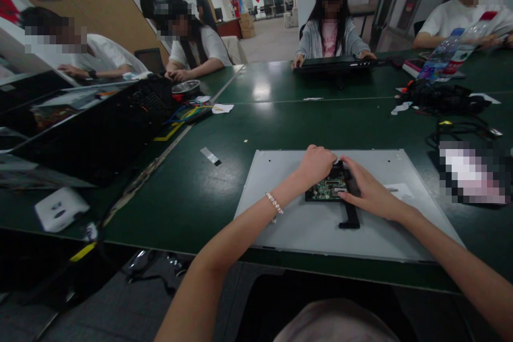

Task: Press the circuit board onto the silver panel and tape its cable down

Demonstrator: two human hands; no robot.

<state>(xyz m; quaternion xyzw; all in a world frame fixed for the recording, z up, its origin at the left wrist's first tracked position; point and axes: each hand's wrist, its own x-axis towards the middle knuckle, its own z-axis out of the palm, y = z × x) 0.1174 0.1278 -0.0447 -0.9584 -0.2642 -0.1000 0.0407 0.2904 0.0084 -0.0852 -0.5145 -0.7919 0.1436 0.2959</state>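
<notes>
Circuit board [326, 189]: we had it face up, green, dark-edged, lying over the middle of the grey panel, partly under both hands.
Black bar [350, 217]: ran from the board's right side toward us, with a short foot turned left at the near end.
Left hand [316, 164]: fingers curled down at the board's far edge – we couldn't tell whether they pinched anything.
Right hand [371, 189]: thumb and fingers spread apart about the board's right side, thumb over the board; we couldn't tell if it gripped.
Bracelet [274, 203]: light beads, on our left wrist.
Grey panel [380, 240]: flat at the table's near edge, pale label by the right hand.
Green table [172, 187]: carried everything above.
Left side: clear strip [210, 156] near the panel; farther off, a white box [60, 209] and a black case [108, 131], yellow cable [170, 132] beside it.
Right side: a blurred-out device [473, 173] near the panel; a dark cable heap [438, 97] and two bottles [441, 56] beyond.
Far side: one person [331, 37] had both hands on a flat black unit [340, 65] – others sat left and right.
</notes>
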